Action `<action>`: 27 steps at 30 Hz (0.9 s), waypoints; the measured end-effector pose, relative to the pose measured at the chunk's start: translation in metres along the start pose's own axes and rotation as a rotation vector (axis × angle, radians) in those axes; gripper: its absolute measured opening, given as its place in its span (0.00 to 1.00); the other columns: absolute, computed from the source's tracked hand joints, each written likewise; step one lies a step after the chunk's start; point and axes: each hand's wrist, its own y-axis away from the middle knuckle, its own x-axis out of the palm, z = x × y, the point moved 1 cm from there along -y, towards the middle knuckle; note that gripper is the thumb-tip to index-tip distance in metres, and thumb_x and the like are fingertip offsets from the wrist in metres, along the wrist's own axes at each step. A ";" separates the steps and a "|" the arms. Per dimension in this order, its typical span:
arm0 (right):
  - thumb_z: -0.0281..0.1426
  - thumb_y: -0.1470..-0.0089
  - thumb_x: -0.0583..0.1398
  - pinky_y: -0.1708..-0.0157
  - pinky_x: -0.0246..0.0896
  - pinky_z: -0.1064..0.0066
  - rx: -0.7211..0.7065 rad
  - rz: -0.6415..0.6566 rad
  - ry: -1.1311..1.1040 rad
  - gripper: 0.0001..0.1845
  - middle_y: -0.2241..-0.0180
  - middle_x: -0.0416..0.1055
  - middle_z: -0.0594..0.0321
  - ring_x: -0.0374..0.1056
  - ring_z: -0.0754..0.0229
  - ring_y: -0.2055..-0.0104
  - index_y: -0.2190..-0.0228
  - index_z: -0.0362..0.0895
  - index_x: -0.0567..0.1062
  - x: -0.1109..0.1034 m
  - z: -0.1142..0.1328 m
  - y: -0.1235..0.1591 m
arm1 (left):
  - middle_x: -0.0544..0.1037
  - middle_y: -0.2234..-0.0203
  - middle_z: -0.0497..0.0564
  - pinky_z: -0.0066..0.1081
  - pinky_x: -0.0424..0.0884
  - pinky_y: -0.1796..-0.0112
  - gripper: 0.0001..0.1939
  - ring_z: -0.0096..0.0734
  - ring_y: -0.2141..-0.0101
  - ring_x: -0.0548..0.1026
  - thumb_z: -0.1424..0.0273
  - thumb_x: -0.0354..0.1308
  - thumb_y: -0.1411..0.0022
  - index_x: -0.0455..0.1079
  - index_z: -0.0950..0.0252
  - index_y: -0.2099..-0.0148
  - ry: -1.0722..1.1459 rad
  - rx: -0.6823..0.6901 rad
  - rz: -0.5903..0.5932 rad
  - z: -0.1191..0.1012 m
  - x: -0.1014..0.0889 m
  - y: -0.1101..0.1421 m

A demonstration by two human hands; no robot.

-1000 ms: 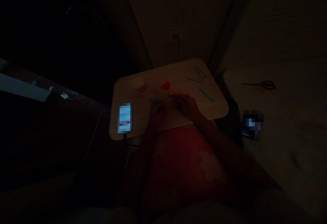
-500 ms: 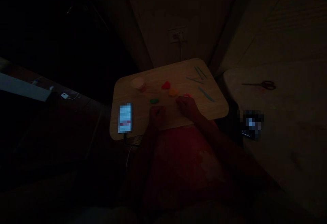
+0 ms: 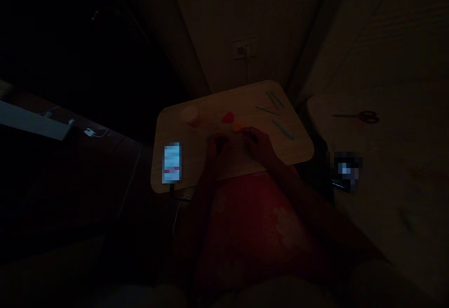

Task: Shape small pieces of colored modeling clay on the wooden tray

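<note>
In the dim light, my left hand (image 3: 216, 146) is over the small table with its fingers curled inward. A green lump (image 3: 208, 138) shows only as a sliver beside its fingers. My right hand (image 3: 258, 142) faces it from the right, its fingers bent and close together at the near edge of an orange lump (image 3: 239, 125), part of which they cover. Whatever either hand holds is too dark to make out. A red lump (image 3: 228, 117), which looks like modelling clay, lies just beyond the orange one.
A pale-lidded tub (image 3: 190, 115) and a lit phone (image 3: 171, 163) stand on the left of the table (image 3: 191, 167). Several thin blue-green sticks (image 3: 267, 110) and a blue-green plastic knife (image 3: 283, 130) lie at right. Scissors (image 3: 358, 116) rest on the surface beyond.
My left hand has moved forward and now covers most of the green lump. My right hand has shifted slightly, hiding the pinkish-red piece behind it and part of the orange lump.
</note>
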 end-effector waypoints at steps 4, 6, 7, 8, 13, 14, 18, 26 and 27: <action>0.36 0.45 0.61 0.60 0.66 0.64 -0.007 0.009 0.009 0.16 0.65 0.78 0.60 0.70 0.56 0.65 0.56 0.47 0.80 0.000 -0.003 0.000 | 0.80 0.58 0.54 0.35 0.74 0.55 0.18 0.34 0.60 0.78 0.63 0.63 0.36 0.72 0.61 0.46 -0.051 -0.036 0.016 -0.008 0.000 0.000; 0.35 0.45 0.61 0.59 0.66 0.64 -0.015 0.003 0.006 0.15 0.63 0.79 0.60 0.70 0.56 0.64 0.56 0.47 0.80 0.000 -0.004 0.000 | 0.81 0.62 0.53 0.32 0.74 0.62 0.19 0.31 0.67 0.77 0.62 0.62 0.36 0.73 0.62 0.45 -0.025 -0.083 0.016 -0.010 0.000 0.000; 0.35 0.45 0.60 0.58 0.65 0.64 -0.014 0.004 0.004 0.15 0.63 0.79 0.59 0.70 0.56 0.63 0.56 0.47 0.80 0.000 -0.004 0.000 | 0.81 0.65 0.52 0.30 0.73 0.66 0.19 0.29 0.70 0.76 0.62 0.62 0.36 0.74 0.62 0.45 -0.006 -0.112 0.017 -0.011 0.000 0.000; 0.35 0.45 0.60 0.58 0.65 0.64 -0.011 0.004 0.001 0.15 0.62 0.79 0.59 0.71 0.56 0.63 0.56 0.46 0.80 0.000 -0.004 0.000 | 0.80 0.68 0.50 0.28 0.70 0.71 0.19 0.27 0.74 0.73 0.61 0.62 0.35 0.75 0.63 0.45 0.011 -0.143 0.022 -0.011 0.000 0.001; 0.35 0.44 0.60 0.58 0.65 0.64 -0.019 -0.009 -0.011 0.15 0.61 0.80 0.59 0.72 0.56 0.62 0.56 0.46 0.80 0.001 -0.005 0.000 | 0.70 0.82 0.44 0.25 0.57 0.81 0.19 0.23 0.82 0.63 0.53 0.60 0.34 0.77 0.64 0.57 0.031 -0.214 0.063 -0.008 -0.001 0.002; 0.35 0.44 0.60 0.58 0.65 0.64 -0.026 -0.008 -0.011 0.15 0.61 0.80 0.59 0.72 0.56 0.62 0.56 0.46 0.80 0.001 -0.005 0.000 | 0.67 0.83 0.44 0.25 0.57 0.81 0.19 0.22 0.82 0.62 0.52 0.60 0.34 0.77 0.64 0.60 0.021 -0.204 0.057 -0.007 -0.002 0.002; 0.36 0.43 0.60 0.58 0.65 0.63 -0.023 0.010 0.002 0.15 0.63 0.79 0.60 0.71 0.57 0.65 0.57 0.45 0.80 0.001 -0.005 0.000 | 0.67 0.78 0.46 0.25 0.58 0.79 0.22 0.22 0.79 0.63 0.48 0.60 0.36 0.71 0.63 0.67 0.052 -0.163 -0.027 -0.005 -0.004 0.002; 0.35 0.43 0.60 0.56 0.66 0.63 -0.014 0.000 -0.012 0.14 0.60 0.80 0.59 0.73 0.55 0.61 0.56 0.47 0.80 0.002 -0.008 0.000 | 0.76 0.60 0.51 0.27 0.69 0.75 0.34 0.28 0.71 0.74 0.56 0.70 0.43 0.61 0.55 0.39 0.199 -0.098 0.031 -0.007 0.001 -0.002; 0.35 0.44 0.60 0.56 0.66 0.63 -0.013 -0.002 -0.012 0.14 0.61 0.80 0.59 0.73 0.55 0.62 0.57 0.47 0.80 0.002 -0.008 0.000 | 0.76 0.61 0.51 0.27 0.69 0.76 0.33 0.28 0.72 0.74 0.56 0.70 0.42 0.62 0.56 0.39 0.210 -0.120 0.033 -0.008 0.001 -0.001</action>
